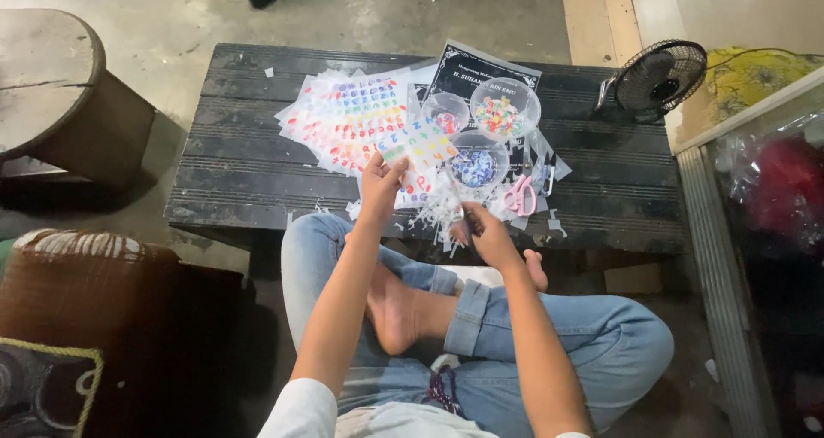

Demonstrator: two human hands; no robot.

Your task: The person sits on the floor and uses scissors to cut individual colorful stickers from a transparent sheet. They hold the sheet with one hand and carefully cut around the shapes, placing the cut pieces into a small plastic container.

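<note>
Left hand (pixel 379 183) on sticker sheet (pixel 418 150)

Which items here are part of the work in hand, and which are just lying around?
In use:
left hand holding a clear sheet of coloured letter stickers
right hand, its grip shut on a thin tool too small to identify
three round clear plastic bowls of coloured pieces
white paper scraps

Lying about:
pink-handled scissors
small black desk fan
round wooden stool

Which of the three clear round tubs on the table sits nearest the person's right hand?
The tub of blue pieces, at the front of the group, sits closest to the right hand. The smaller tub and the wide tub of mixed colours lie behind it.
</note>
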